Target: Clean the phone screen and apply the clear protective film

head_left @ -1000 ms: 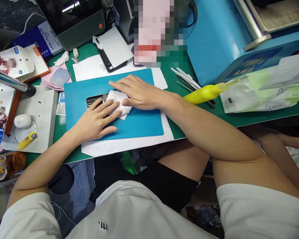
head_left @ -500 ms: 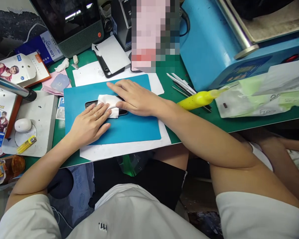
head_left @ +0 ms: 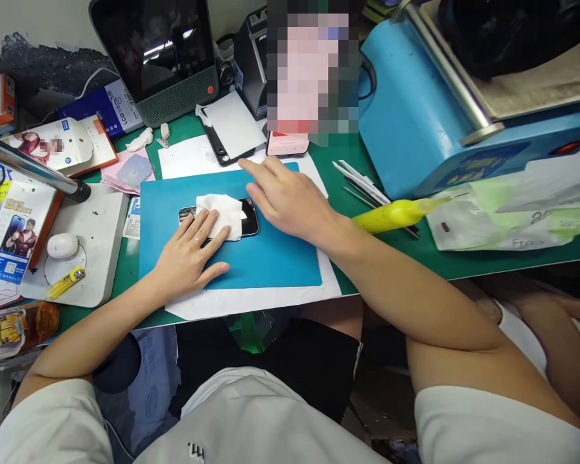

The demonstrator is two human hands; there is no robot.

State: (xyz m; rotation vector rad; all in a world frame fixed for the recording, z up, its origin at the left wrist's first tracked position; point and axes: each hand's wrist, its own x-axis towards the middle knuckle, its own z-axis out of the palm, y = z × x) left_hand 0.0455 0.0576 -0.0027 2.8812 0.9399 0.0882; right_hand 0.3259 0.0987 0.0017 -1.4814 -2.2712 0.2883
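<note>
Evenly lit green table, dim space beneath, glare streaks on dark screen, pixelated block at top

Flat dark-blue cardboard box: "LCD" | small yellow label at far left: "BATT", rest cut off or unclear | white crinkled plastic bag with green patches: handwriting, "20" likely, lower word unsure | pale grey fabric T-shirt: dark m-like mark beside a dot | white-and-blue printed box: QR code, lettering too small

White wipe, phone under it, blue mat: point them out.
White wipe [head_left: 229,212], head view: upper middle.
Phone [head_left: 250,218], head view: uncovered right end.
Blue mat [head_left: 265,259], head view: lower right area.
</note>
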